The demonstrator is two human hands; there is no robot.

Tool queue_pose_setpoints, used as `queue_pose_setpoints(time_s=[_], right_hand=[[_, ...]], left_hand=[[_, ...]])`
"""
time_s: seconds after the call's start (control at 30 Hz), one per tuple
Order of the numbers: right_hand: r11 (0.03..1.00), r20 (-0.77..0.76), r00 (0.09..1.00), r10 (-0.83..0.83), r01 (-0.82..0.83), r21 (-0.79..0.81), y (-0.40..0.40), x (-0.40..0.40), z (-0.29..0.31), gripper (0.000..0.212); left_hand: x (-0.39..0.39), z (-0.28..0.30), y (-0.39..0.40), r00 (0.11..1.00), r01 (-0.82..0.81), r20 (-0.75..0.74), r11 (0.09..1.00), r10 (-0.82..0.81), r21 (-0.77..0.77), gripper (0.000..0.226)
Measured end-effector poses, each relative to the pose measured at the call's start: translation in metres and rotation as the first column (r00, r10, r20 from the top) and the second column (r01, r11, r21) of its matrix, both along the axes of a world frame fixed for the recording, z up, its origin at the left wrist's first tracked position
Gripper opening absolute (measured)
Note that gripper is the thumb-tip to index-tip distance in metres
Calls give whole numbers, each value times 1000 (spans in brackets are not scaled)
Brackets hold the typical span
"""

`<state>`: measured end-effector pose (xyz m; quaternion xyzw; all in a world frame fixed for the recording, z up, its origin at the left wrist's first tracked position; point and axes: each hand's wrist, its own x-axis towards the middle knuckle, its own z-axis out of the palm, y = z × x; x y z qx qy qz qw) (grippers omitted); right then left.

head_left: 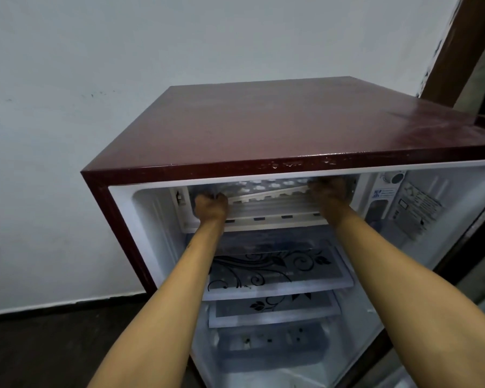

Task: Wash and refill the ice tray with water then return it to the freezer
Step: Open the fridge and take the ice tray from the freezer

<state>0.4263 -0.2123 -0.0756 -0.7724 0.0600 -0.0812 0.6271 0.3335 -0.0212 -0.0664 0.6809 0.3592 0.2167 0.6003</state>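
ice tray (266,196) held tilted at mouth of freezer compartment (275,211), top of open maroon fridge (263,130). left hand (211,205) closed on lower end, right hand (329,191) on raised end; fingers curled around tray edges. water in cells: cannot tell. judged either first removal or final return; stage unclear. below: patterned glass shelves (277,273). beyond: pale wall (95,65), dark floor (39,345).

The ice tray (266,196) ends are hidden under the left hand (211,205) and right hand (331,193); beside it, the label (419,208) print is illegible.
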Motion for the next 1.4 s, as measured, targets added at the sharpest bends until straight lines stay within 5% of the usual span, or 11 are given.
queue_pose_setpoints(time_s=[0.1,0.27,0.37,0.77,0.9,1.2,1.4], right_hand=[[994,-43,997,-66,70,81,0,-11,8,21],[917,-172,970,-170,220,332,-9,-45,12,38],[860,-190,966,-174,243,449,-20,-86,11,19],[741,-237,938,-254,346,575,-110,-317,-6,16],[712,-251,892,-377,452,538,-158,-407,-11,42],[384,-203,586,-784,716,583,-265,-568,-1,48],[146,-179,315,-932,779,610,-340,-666,10,45]], left_hand=[[-10,3,-2,997,-30,75,999,34,-44,8],[-44,9,-15,982,-60,172,990,82,-128,29],[-80,7,-29,974,-65,206,986,97,-155,28],[-257,-10,-118,955,23,286,938,82,-346,33],[-327,-10,-171,961,45,268,914,70,-402,29],[-439,-18,-310,960,248,235,858,-154,-449,26],[-500,-13,-403,872,489,258,735,-415,-470,23]])
